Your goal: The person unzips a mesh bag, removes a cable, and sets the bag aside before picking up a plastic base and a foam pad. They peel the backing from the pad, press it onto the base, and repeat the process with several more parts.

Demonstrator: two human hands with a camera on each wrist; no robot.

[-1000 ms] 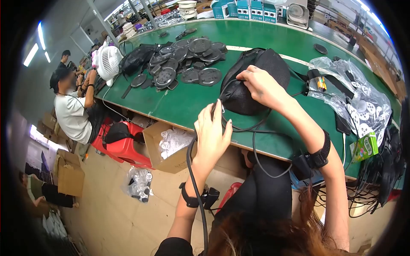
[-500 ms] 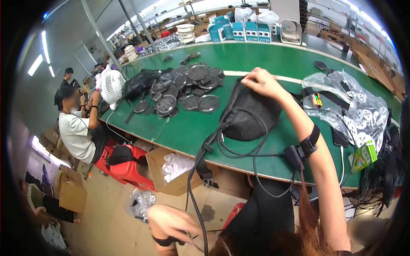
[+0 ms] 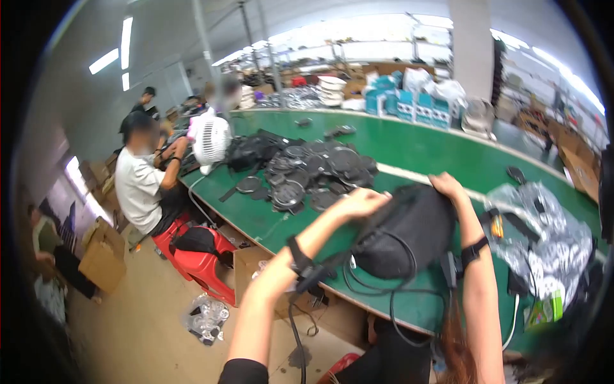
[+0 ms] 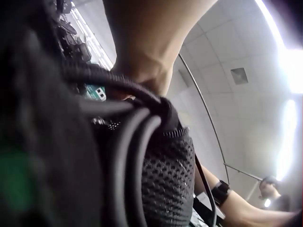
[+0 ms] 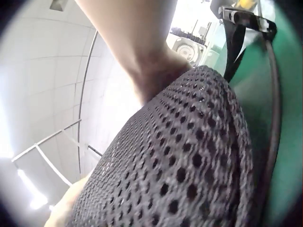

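Note:
A black mesh pad (image 3: pixel 416 221) stands tilted up over the green table in the head view, its weave filling much of the right wrist view. At its far right corner my right hand (image 3: pixel 448 185) grips the top edge. My left hand (image 3: pixel 363 203) is at the upper left edge with curled fingers, pinching the fabric there; that spot is blurred. In the left wrist view the fingertips are hidden behind the mesh and several thick grey-black cables (image 4: pixel 124 161). The black cord (image 3: pixel 391 292) loops over the pad's near side and hangs past the table edge.
A heap of black round-disc parts (image 3: pixel 320 166) lies to the left, near a white fan (image 3: pixel 211 141). Clear plastic bags (image 3: pixel 543 224) of white pieces and a green packet (image 3: pixel 545 308) are at the right. A person (image 3: pixel 144 182) sits at the left on a red stool (image 3: pixel 204 262).
My left hand let go of the cable, dropped low, then came up to the pad's upper left edge. My right hand moved from the cord to the pad's top corner. The head view has shifted.

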